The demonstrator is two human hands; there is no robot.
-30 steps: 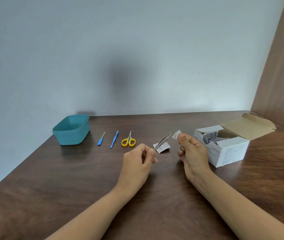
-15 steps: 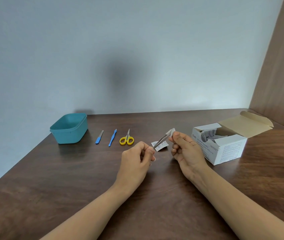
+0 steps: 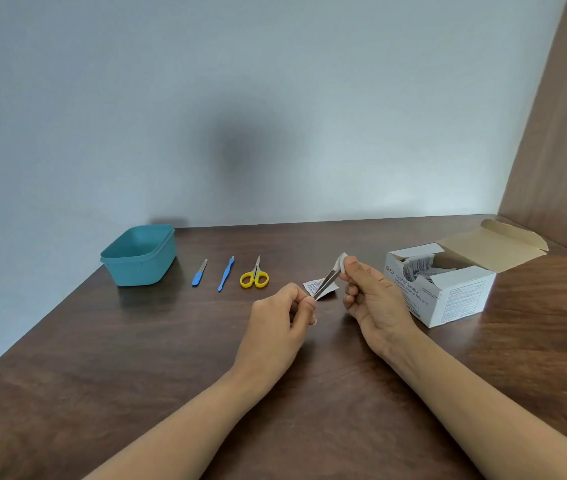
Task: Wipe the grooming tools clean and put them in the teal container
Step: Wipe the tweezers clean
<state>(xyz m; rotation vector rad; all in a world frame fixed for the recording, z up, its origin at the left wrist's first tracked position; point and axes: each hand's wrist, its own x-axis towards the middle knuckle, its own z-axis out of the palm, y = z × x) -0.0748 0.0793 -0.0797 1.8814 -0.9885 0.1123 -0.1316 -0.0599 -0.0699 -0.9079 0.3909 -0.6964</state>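
My left hand (image 3: 280, 318) pinches the rear end of metal tweezers (image 3: 325, 285), which point up and to the right. My right hand (image 3: 372, 299) holds a small white swab (image 3: 341, 262) folded around the tweezer tips. The teal container (image 3: 138, 256) stands open at the back left of the table. Between it and my hands lie a blue-handled nail file (image 3: 199, 273), a slim blue cuticle tool (image 3: 226, 273) and yellow-handled scissors (image 3: 255, 276), side by side.
An open white box of alcohol swabs (image 3: 448, 289) stands at the right, its flap folded back toward a wooden side panel (image 3: 559, 133). A torn swab wrapper (image 3: 320, 289) lies on the dark wooden table (image 3: 136, 358) behind the tweezers. A pale wall rises behind.
My right hand has moved left with the swab and closed it over the tweezer tips. My left hand has kept the tweezers nearly still.
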